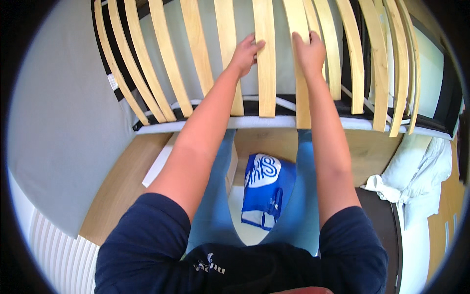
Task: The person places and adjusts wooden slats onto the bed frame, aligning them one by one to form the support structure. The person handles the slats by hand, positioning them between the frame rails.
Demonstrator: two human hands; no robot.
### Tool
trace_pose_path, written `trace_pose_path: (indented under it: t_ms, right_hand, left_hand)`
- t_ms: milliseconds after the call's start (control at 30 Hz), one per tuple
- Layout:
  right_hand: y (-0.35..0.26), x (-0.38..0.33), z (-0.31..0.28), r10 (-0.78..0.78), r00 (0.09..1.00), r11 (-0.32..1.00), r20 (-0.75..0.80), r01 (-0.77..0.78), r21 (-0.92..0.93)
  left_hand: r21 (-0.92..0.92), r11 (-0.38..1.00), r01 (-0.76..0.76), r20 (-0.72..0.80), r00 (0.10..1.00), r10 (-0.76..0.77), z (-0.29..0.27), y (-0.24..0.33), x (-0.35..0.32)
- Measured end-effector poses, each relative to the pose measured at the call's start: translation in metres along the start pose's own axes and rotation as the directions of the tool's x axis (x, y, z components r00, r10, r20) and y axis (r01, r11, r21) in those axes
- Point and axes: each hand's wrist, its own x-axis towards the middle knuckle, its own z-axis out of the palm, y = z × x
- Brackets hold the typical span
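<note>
Head view: a pale, curved wooden bed slat (266,59), probably light, springy and smooth, best held by its long edges, lies in the black bed frame (443,93). Left hand (245,51) curls closed on its edge; right hand (309,51) rests flat on the neighbouring slat (299,73). Blue bag (264,191) lies on the floor below.

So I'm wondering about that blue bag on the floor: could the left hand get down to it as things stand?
Probably not directly: the left hand rests up on a wooden slat of the bed frame, while the blue bag lies below, between the person's legs.
</note>
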Motion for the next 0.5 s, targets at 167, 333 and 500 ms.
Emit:
trace_pose_path:
  t_ms: [167,333,500]
  right_hand:
    - [0.018,-0.011,0.003,-0.031,0.994,0.999,-0.106,0.027,-0.04]
    - [0.011,-0.011,-0.001,0.061,0.996,0.998,-0.068,-0.06,0.024]
    - [0.028,-0.008,0.014,0.033,0.989,0.997,-0.143,-0.022,0.079]
  left_hand:
    - [-0.028,1.0,-0.008,0.116,0.993,0.011,-0.005,-0.016,0.007]
    - [-0.098,0.994,0.045,0.229,0.973,-0.022,-0.006,0.002,-0.003]
    - [-0.202,0.979,-0.015,0.307,0.949,0.078,-0.006,0.004,0.001]
